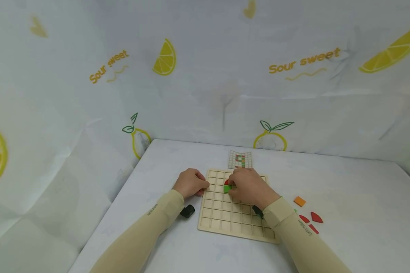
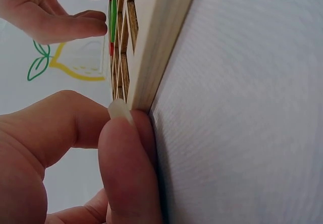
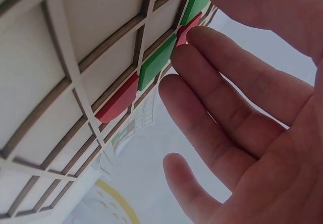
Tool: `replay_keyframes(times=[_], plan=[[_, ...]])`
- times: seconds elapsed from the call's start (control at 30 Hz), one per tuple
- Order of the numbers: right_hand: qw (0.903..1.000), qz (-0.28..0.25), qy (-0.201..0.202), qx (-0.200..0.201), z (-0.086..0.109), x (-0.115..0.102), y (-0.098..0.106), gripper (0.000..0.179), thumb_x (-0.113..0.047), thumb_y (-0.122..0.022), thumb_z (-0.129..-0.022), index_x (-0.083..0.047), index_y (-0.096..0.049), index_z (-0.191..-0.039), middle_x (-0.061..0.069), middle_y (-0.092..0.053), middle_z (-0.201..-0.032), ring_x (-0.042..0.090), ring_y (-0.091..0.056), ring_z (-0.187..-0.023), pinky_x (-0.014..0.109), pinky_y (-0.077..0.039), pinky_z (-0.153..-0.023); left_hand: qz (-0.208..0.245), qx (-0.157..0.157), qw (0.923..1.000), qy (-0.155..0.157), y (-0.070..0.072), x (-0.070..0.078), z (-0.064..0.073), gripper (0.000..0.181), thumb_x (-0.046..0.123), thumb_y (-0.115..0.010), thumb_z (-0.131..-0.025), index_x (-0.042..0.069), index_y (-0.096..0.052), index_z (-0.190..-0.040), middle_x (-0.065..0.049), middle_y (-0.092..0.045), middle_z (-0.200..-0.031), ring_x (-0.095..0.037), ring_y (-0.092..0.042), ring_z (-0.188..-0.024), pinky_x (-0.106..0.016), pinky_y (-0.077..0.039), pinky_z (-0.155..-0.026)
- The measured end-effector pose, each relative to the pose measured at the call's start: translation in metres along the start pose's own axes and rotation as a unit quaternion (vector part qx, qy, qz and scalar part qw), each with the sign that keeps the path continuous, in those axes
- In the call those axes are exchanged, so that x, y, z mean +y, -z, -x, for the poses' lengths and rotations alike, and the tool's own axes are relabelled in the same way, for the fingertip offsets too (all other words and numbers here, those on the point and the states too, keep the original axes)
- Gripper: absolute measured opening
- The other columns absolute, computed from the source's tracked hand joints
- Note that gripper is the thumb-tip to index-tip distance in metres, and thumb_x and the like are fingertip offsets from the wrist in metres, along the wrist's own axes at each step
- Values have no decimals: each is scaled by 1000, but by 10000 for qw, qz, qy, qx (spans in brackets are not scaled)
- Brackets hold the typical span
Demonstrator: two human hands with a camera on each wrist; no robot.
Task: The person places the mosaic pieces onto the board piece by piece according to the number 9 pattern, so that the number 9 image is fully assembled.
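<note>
A pale wooden grid board (image 1: 215, 216) lies on the white table. My left hand (image 1: 191, 182) holds its left edge, thumb and finger at the rim in the left wrist view. Over the upper part of the board is my right hand (image 1: 249, 187). Its fingers are extended in the right wrist view, fingertips right at a red piece (image 3: 186, 28) and the thumb by a green square tile (image 3: 196, 4). Farther along the same row sit another green tile (image 3: 157, 63) and a rounded red piece (image 3: 118, 102). The right hand hides part of this row in the head view.
Beyond the board lies a pattern card (image 1: 240, 159) with a coloured figure on a grid. To the right are an orange square (image 1: 299, 201) and several red pieces (image 1: 316, 217), with a bit of green partly behind the right sleeve. A white lemon-print sheet hangs behind the table.
</note>
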State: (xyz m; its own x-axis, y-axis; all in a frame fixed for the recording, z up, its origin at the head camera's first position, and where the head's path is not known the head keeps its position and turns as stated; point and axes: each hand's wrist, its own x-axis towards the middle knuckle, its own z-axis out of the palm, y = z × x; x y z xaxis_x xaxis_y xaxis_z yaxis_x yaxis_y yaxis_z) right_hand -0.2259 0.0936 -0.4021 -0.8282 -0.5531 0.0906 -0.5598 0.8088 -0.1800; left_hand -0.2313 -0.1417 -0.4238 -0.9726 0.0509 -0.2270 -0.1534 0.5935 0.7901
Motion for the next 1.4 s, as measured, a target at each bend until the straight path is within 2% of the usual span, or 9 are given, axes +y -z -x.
replay_keyframes(times=[0.2, 0.37, 0.53, 0.73, 0.87, 0.93, 1.1, 1.3, 1.4], plan=[[9999, -120, -12, -8, 5, 6, 5, 5, -20, -82, -92, -16, -82, -90, -7, -68, -82, 10, -59, -81, 46, -55, -95, 42, 36, 9999, 130, -1, -1, 1, 19, 20, -82, -92, 9, -71, -102, -4, -77, -86, -13, -71, -65, -24, -58, -63], [9988, -211, -411, -143, 23, 24, 18, 4, -20, -81, -94, -17, -82, -92, -6, -70, -86, 11, -60, -80, 45, -55, -95, -33, 60, 9999, 125, 1, 1, 4, 18, 21, -81, -93, 9, -71, -102, -4, -76, -86, -12, -71, -65, -24, -57, -63], [9952, -167, -914, -291, 54, 50, 36, 16, -23, -81, -96, -12, -83, -107, -3, -73, -99, 17, -69, -93, 47, -60, -93, -85, 154, 9997, 169, 3, 1, 7, 17, 20, -81, -93, 9, -72, -102, -3, -76, -85, -11, -69, -64, -23, -56, -62], [9900, -186, -1343, -395, 101, 86, 42, 18, -22, -81, -95, -9, -81, -109, -1, -74, -103, 20, -69, -95, 48, -62, -90, -36, 97, 9997, 235, 2, -2, 8, 17, 19, -81, -92, 9, -71, -102, -4, -76, -85, -11, -69, -64, -23, -56, -62], [9837, -246, -1696, -549, 128, 99, 40, 14, -21, -80, -95, -11, -81, -105, -2, -74, -100, 17, -65, -89, 44, -62, -84, -15, 96, 9995, 307, 1, -4, 7, 17, 20, -81, -93, 9, -71, -102, -4, -75, -85, -11, -69, -64, -23, -56, -61], [9813, -189, -1820, -595, 140, 102, 39, 12, -22, -81, -94, -13, -81, -102, -4, -73, -98, 15, -64, -87, 42, -62, -82, -26, 70, 9995, 301, 1, -5, 7, 18, 20, -81, -93, 9, -71, -102, -4, -76, -85, -12, -70, -65, -23, -56, -61], [9823, 142, -1748, -659, 168, 98, 39, 12, -25, -90, -88, -20, -81, -95, -9, -67, -88, 12, -60, -83, 39, -60, -80, -56, 68, 9995, 291, 1, -3, 6, 18, 20, -80, -93, 9, -72, -103, -4, -76, -86, -12, -70, -65, -23, -56, -61], [9838, 155, -1642, -698, 190, 90, 35, 18, -29, -95, -82, -27, -81, -94, -14, -68, -91, 13, -65, -92, 55, -59, -95, -82, 42, 9997, 222, -3, 2, 6, 17, 20, -80, -93, 9, -72, -103, -4, -75, -86, -11, -69, -64, -23, -56, -61], [9838, 169, -1655, -668, 198, 89, 32, 20, -29, -96, -80, -29, -81, -94, -14, -70, -94, 17, -67, -98, 57, -59, -99, -85, 28, 9998, 172, -5, 5, 6, 16, 19, -80, -94, 9, -71, -102, -5, -75, -86, -11, -69, -64, -23, -56, -60]])
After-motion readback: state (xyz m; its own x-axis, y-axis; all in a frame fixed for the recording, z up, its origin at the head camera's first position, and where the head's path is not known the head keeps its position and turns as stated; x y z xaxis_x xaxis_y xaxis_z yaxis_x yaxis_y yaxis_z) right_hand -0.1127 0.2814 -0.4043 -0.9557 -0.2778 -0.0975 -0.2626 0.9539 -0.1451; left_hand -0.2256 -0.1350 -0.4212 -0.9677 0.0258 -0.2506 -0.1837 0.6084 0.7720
